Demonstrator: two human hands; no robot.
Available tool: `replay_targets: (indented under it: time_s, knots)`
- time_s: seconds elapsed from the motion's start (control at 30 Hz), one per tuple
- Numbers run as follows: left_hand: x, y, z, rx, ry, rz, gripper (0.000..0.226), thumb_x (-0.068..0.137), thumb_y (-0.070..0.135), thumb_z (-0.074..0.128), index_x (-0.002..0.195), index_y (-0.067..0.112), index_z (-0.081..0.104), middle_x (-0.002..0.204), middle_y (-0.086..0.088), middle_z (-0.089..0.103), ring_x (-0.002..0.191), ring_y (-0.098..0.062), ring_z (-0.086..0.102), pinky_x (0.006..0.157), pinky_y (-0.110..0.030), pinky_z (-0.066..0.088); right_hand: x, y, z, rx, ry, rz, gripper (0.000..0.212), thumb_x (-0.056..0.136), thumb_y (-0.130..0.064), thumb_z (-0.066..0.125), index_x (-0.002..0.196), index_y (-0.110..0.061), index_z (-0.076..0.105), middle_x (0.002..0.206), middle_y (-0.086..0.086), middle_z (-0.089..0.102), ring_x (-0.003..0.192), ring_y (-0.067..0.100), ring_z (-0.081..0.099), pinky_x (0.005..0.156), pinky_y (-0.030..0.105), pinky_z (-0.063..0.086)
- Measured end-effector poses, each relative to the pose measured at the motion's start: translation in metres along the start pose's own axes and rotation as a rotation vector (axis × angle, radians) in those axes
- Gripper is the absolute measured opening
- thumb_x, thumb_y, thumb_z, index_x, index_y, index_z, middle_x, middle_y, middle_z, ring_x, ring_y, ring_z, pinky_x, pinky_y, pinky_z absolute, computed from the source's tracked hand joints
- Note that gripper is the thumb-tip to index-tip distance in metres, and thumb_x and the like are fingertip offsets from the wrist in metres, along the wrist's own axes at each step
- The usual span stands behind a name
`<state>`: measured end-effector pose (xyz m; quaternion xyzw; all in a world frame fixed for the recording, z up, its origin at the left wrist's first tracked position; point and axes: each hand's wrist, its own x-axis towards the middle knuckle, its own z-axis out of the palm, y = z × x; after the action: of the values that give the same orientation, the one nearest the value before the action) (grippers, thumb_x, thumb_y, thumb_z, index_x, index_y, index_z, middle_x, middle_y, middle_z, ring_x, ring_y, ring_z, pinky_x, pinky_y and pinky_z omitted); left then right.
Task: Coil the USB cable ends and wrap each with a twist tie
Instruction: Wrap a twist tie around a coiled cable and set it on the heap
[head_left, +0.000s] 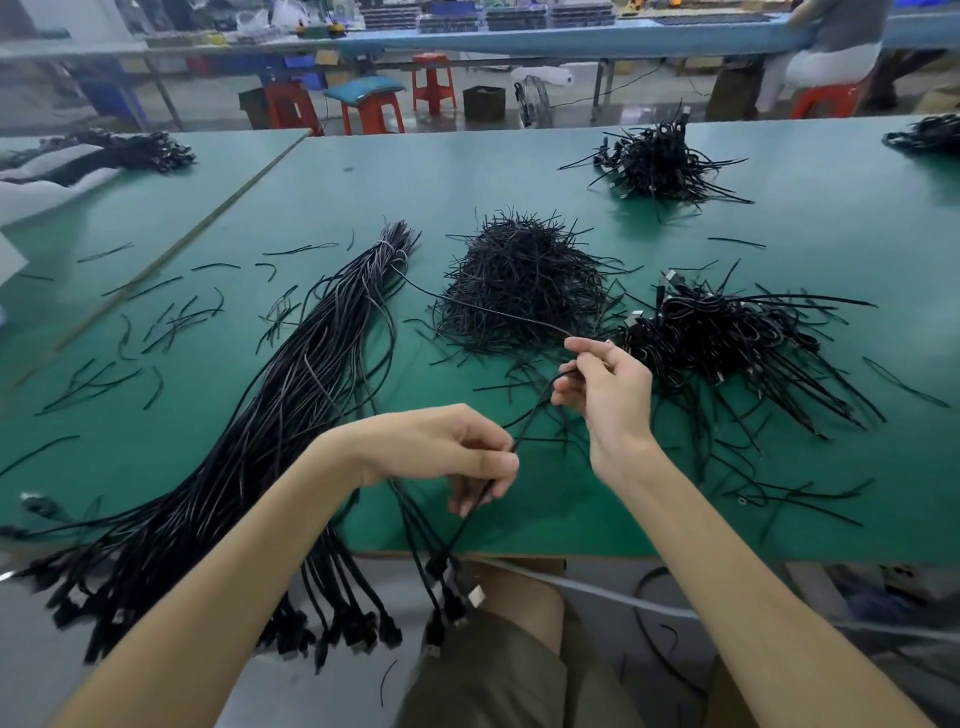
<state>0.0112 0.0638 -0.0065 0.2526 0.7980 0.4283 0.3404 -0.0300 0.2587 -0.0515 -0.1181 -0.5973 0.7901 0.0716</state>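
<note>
At 6 o'clock, nearest the viewer, a few cable plugs are seen hanging below the front edge of the green table. Just above that edge the left hand is curled, and a black USB cable is pinched between its thumb and fingers. The cable is stretched up towards 1 o'clock, where it is gripped between the thumb and fingertips of the right hand, and from there it is carried on over the table towards 11 o'clock.

A long bundle of uncoiled cables is laid from 8 o'clock to 11 o'clock, its plug ends spilling over the near edge. Open green surface is left between the hands and this bundle.

At 12 o'clock a heap of twist ties is piled. A pile of tied cables is set at 2 o'clock, touching the heap's fringe. Loose ties are scattered at 9 o'clock.

Farther off, at 1 o'clock, a second tied pile is placed near the far edge, with bare table around it. Red stools are seen beyond.
</note>
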Motion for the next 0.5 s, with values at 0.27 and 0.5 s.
replay_targets:
  time_s: [0.27, 0.5]
  knots:
    - [0.023, 0.023, -0.009, -0.443, 0.314, 0.245, 0.029, 0.109, 0.028, 0.046, 0.090, 0.010, 0.059, 0.078, -0.007, 0.058, 0.068, -0.022, 0.062, 0.062, -0.030, 0.053, 0.004, 0.000, -0.010, -0.200, -0.050, -0.053, 0.027, 0.104, -0.004, 0.040, 0.104, -0.009, 0.066, 0.079, 0.007, 0.060, 0.055, 0.009, 0.061, 0.051, 0.024, 0.051]
    - [0.035, 0.012, -0.004, -0.417, 0.337, 0.169, 0.036, 0.108, 0.040, 0.046, 0.087, 0.015, 0.060, 0.062, 0.003, 0.041, 0.037, -0.014, 0.039, 0.041, -0.022, 0.037, -0.008, -0.006, -0.019, -0.698, -0.017, -0.407, 0.038, 0.097, -0.008, 0.057, 0.126, -0.031, 0.061, 0.131, 0.002, 0.032, 0.111, 0.019, 0.047, 0.096, 0.023, 0.046]
